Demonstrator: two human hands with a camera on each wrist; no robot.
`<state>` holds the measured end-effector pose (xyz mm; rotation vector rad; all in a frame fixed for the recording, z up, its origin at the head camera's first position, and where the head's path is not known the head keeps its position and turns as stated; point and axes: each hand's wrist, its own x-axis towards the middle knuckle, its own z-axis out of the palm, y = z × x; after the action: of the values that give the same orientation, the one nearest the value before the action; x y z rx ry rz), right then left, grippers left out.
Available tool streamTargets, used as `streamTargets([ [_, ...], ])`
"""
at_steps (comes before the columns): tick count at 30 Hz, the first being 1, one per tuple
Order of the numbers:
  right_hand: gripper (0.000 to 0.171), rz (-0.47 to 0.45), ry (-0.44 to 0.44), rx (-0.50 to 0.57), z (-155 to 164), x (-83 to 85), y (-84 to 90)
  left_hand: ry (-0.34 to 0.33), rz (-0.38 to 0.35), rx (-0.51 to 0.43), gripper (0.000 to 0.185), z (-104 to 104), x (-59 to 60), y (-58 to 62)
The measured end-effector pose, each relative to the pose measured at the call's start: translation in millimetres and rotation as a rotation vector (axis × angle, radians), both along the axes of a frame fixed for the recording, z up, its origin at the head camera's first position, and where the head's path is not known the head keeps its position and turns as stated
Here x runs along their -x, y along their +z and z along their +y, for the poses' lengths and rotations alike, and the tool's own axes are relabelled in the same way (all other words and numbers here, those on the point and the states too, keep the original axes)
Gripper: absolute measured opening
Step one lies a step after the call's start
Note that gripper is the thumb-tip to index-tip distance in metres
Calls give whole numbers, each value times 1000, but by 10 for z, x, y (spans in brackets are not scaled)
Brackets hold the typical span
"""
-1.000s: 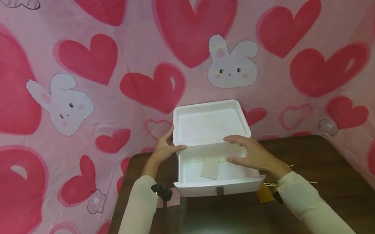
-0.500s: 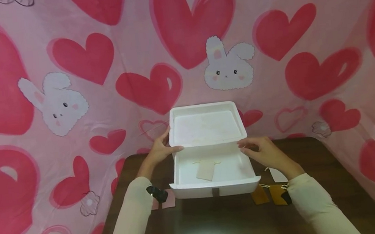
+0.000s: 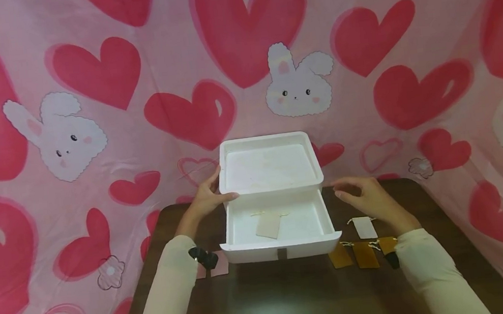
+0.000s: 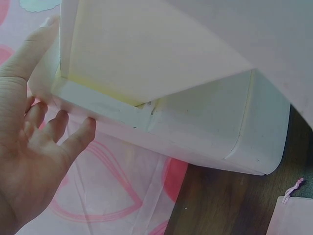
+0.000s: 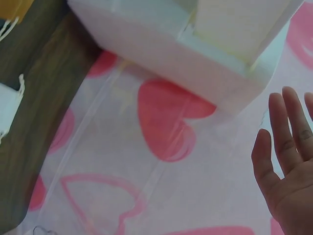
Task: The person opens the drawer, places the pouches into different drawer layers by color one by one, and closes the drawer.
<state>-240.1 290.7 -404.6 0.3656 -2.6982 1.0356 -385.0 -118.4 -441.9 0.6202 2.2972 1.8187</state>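
Observation:
A white drawer box point(image 3: 270, 162) with a tray-like top stands near the back of the table. Its drawer point(image 3: 282, 252) is pulled out toward me, and a beige drawstring pouch point(image 3: 268, 225) lies inside. At the box's left side my left hand point(image 3: 205, 200) holds on, thumb over the front upper edge and fingers along the side wall, which the left wrist view shows close up. My right hand point(image 3: 366, 193) is off the box to its right, holding nothing. Its fingers point(image 5: 282, 127) look straight and slightly spread in the right wrist view.
Right of the drawer lie several mustard pouches point(image 3: 365, 255) and a white pouch point(image 3: 365, 228); my right sleeve partly covers one. Pink pouches point(image 3: 219, 264) lie left of it, partly behind my left wrist. A heart-and-bunny cloth point(image 3: 175, 129) hangs behind the dark wooden table point(image 3: 267, 304).
My right hand has moved from over the drawer's right side to the right, away from the box. More pouches show on the right. My left hand keeps its place on the box.

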Motion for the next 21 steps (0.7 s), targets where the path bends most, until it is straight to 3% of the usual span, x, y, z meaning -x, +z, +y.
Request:
streamTargets([
  [6,33,0,-43,-52,153,-18,-96,-7,-7,-22,104,-14,-26,31],
  [13,30,27,-92,-119,364,-5,-271,-3,8,-38,102,-5,5,-30],
  [21,29,-80,-109,-175,580,48,-484,-3,-3,-51,102,5,8,-41],
])
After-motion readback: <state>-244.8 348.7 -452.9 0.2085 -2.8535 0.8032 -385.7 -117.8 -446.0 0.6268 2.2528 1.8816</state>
